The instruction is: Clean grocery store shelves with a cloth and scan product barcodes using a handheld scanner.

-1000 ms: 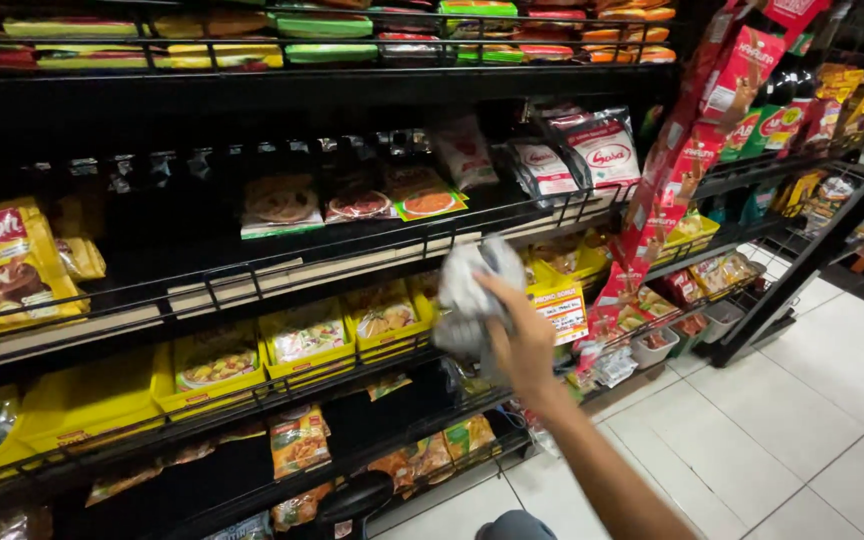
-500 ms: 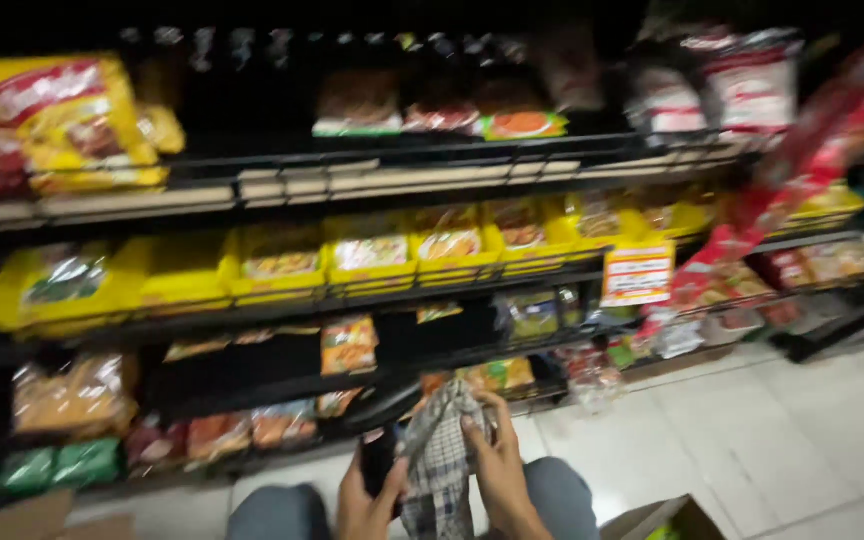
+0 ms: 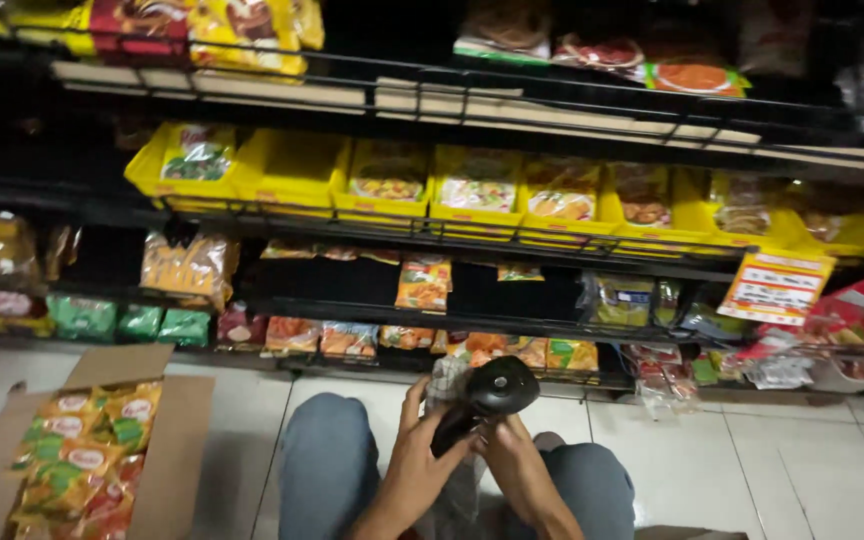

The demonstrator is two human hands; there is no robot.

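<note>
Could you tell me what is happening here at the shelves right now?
A person crouches on the tiled floor before low store shelves of snack packets. Both hands meet at knee level: the left hand and right hand hold a black handheld scanner against a checked cloth. An open cardboard box of packets sits to the left.

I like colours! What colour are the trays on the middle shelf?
Bright yellow trays, seen best in the head view, the only one.

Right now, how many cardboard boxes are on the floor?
1: an open cardboard box of snack packets, lower left beside the person's knee. Others may lie out of view.
</note>
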